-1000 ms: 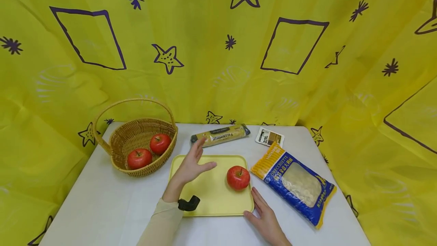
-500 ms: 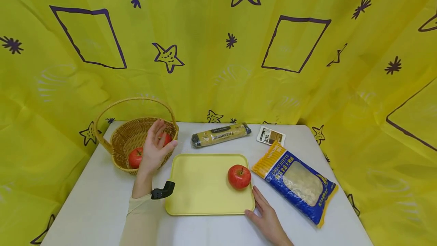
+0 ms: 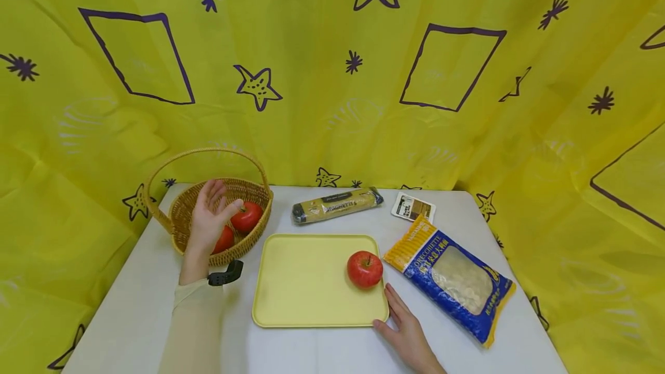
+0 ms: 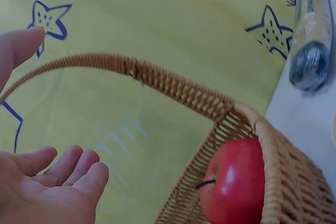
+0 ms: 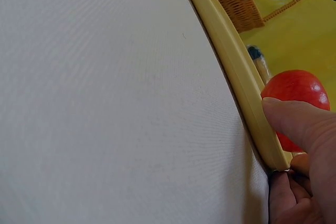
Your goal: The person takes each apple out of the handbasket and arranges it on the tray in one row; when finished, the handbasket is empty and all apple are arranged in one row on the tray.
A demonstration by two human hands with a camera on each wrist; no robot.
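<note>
My left hand hovers over the wicker basket, fingers spread and thumb apart, holding nothing. Two red apples lie inside: one apple shows right of the hand, while the other apple is partly hidden by it. In the left wrist view the palm is turned up beside the basket's arched handle. My right hand holds the near right corner of the yellow tray, thumb at the front edge and fingers along the right side. A third apple sits on the tray's right part.
Behind the tray lies a spaghetti pack. A small flat white-and-brown package is at the back right. A blue-and-yellow orecchiette bag lies right of the tray. A yellow patterned curtain surrounds the white table.
My left hand has moved left from above the tray to above the basket, empty throughout. The right hand has stayed at the tray's corner, and the apples have not moved.
</note>
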